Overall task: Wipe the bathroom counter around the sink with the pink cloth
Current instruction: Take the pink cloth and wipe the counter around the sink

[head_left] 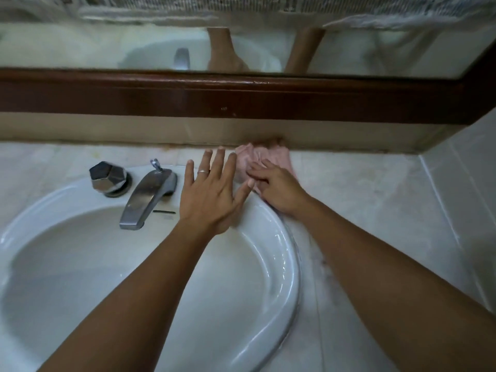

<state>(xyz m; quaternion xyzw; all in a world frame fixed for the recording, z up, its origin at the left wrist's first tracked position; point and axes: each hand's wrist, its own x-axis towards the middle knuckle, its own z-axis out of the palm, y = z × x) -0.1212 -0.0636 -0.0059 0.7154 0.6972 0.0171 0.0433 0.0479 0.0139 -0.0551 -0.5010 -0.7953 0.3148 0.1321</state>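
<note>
The pink cloth (261, 158) lies crumpled on the pale marble counter (362, 200), against the back wall just behind the sink's right rim. My right hand (276, 187) rests flat on the cloth's near part, fingers pressing it down. My left hand (212, 189) hovers over the back rim of the white oval sink (279, 253), fingers spread wide, a ring on one finger, holding nothing. Its fingertips reach close to the cloth's left edge.
A chrome faucet (147, 200) and a faceted chrome knob (108, 178) stand on the sink's back rim at left. A dark wooden mirror frame (241, 98) runs above the beige backsplash. A tiled wall (461, 189) closes the counter's right side.
</note>
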